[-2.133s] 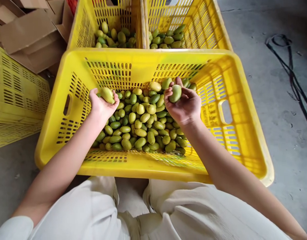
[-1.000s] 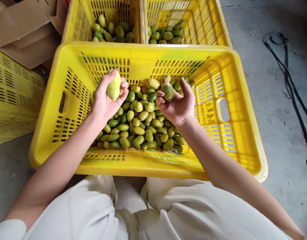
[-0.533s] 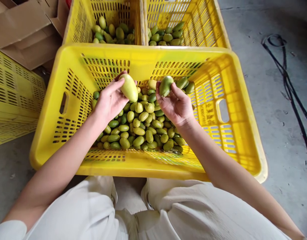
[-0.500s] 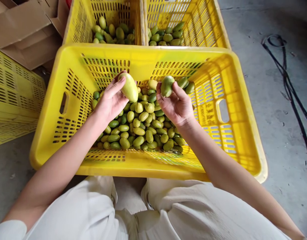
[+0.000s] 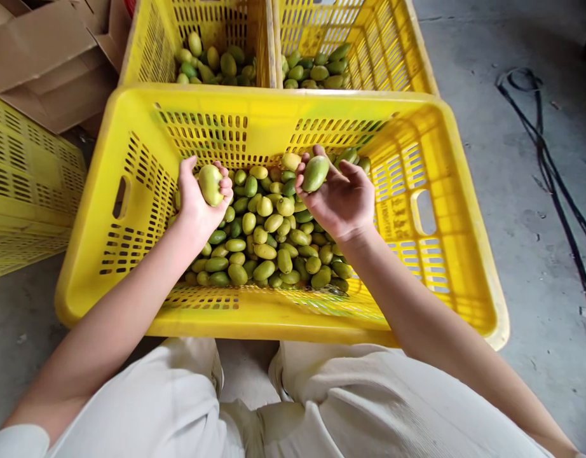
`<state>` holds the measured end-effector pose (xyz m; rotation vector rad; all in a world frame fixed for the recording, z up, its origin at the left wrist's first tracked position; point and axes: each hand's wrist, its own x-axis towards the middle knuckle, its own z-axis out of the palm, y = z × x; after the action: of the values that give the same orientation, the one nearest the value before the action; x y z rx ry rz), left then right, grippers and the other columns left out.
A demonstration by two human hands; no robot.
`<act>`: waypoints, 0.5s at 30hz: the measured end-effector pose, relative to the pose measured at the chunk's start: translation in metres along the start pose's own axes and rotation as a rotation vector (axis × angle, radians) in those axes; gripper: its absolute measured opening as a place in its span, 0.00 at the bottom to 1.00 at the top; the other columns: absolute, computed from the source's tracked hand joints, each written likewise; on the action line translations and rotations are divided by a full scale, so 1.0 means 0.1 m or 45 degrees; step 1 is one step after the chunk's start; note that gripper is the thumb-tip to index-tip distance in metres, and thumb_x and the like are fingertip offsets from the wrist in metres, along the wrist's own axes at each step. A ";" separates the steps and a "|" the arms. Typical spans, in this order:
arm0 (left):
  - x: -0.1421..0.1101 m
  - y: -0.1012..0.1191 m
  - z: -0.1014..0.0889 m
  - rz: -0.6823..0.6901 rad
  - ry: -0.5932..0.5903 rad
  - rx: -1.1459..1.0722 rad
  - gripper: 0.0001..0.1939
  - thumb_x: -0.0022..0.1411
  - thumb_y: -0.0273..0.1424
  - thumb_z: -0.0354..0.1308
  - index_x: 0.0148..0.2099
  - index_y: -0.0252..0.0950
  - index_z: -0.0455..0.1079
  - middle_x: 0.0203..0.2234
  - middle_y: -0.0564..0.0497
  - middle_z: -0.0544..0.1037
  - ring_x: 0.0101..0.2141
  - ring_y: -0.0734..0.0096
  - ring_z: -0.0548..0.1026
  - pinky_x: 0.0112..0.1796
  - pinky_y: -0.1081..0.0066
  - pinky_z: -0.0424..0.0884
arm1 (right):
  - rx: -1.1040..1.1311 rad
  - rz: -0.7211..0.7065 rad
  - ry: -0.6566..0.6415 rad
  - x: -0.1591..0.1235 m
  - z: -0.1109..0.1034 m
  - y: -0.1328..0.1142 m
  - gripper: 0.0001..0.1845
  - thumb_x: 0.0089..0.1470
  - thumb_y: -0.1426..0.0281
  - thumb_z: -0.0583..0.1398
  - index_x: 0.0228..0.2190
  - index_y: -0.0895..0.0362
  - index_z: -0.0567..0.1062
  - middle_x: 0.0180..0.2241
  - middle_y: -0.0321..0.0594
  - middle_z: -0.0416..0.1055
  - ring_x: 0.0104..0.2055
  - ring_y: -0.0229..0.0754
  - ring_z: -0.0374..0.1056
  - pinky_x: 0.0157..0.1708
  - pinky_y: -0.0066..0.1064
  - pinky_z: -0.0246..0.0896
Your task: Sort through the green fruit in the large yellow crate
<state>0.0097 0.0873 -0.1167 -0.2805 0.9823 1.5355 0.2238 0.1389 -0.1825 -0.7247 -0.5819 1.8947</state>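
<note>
My left hand [image 5: 201, 198] is raised over the left part of a yellow plastic crate [image 5: 269, 324], its fingers wrapped round a pale yellow-green oval fruit [image 5: 210, 184]. My right hand [image 5: 343, 197] is turned palm up over the crate's middle right. A greener oval fruit [image 5: 316, 173] rests on its fingers, with the thumb held apart from it. Below both hands lies a heap of smooth oval fruits [image 5: 274, 222], from dark green to yellow; their exact kind I cannot tell. The hands partly hide the far side of the heap.
Beyond the crate's far rim stand two more yellow crates, a left one [image 5: 150, 48] and a right one [image 5: 393, 44], each with similar fruits. Another yellow crate [image 5: 30, 178] and cardboard boxes [image 5: 40, 51] are at the left. Black cable [image 5: 541, 143] lies on the concrete floor.
My left hand has moved left and slightly down, turning and wrapping its fruit more closely. My right hand has opened its thumb away, and its fruit now lies tilted on the fingers.
</note>
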 end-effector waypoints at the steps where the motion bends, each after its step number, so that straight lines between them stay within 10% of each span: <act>1: 0.01 -0.01 0.00 0.043 -0.006 -0.020 0.12 0.78 0.37 0.50 0.43 0.41 0.71 0.27 0.51 0.73 0.27 0.70 0.75 0.29 0.77 0.74 | 0.010 -0.015 -0.008 0.01 -0.01 0.01 0.06 0.60 0.63 0.66 0.40 0.47 0.79 0.43 0.36 0.83 0.61 0.51 0.76 0.54 0.50 0.82; 7: 0.05 -0.07 0.04 0.143 -0.048 -0.008 0.09 0.74 0.23 0.54 0.50 0.40 0.73 0.38 0.50 0.78 0.44 0.68 0.82 0.47 0.73 0.80 | 0.105 -0.073 0.057 0.02 0.03 -0.02 0.03 0.64 0.69 0.64 0.36 0.50 0.78 0.39 0.36 0.81 0.49 0.39 0.80 0.45 0.27 0.82; 15: 0.07 -0.01 0.01 0.163 -0.086 -0.024 0.14 0.69 0.19 0.60 0.45 0.46 0.77 0.31 0.56 0.80 0.34 0.75 0.80 0.42 0.78 0.79 | 0.182 0.060 0.061 0.07 -0.12 -0.08 0.10 0.63 0.71 0.67 0.31 0.51 0.73 0.30 0.29 0.75 0.23 0.28 0.65 0.17 0.17 0.62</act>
<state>0.0095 0.0921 -0.1212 -0.1804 0.9477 1.6607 0.2346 0.1496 -0.1868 -0.6936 -0.3984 1.9350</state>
